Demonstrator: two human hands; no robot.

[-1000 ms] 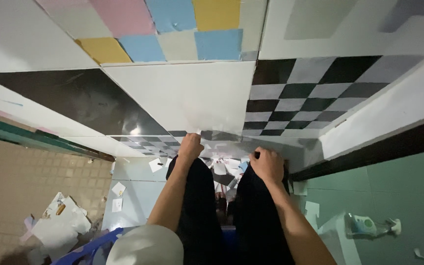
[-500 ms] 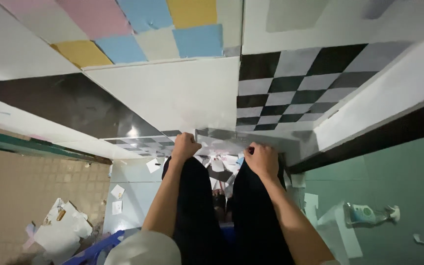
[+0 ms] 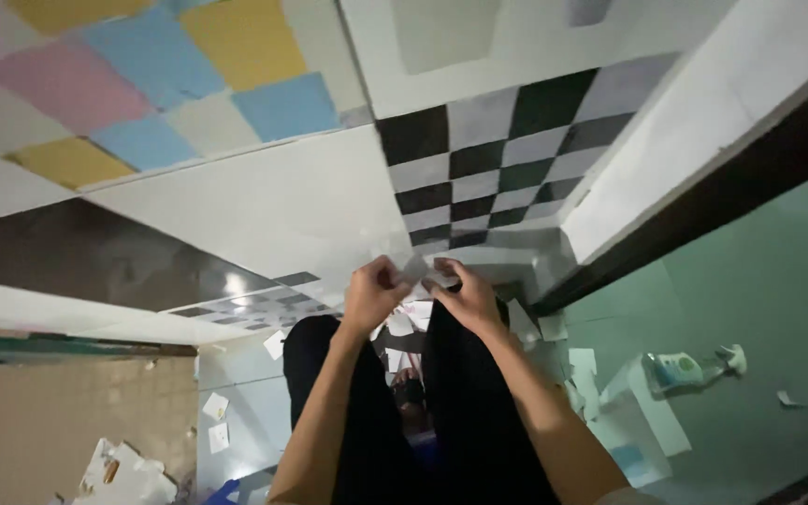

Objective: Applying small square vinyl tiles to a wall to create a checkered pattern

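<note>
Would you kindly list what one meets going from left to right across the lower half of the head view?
Crumpled white paper pile → left hand → small pale scrap pinched between both hands → right hand → spray bottle on the green floor.

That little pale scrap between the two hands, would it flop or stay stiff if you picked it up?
The pale scrap looks thin and paper-like, so it probably bends and weighs little. The left hand and right hand pinch it with fingertips only, which suits something light. It might tear easily.

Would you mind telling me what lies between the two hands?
In the head view, a small pale scrap of paper lies between the left hand and the right hand; fingers of both pinch it.
</note>
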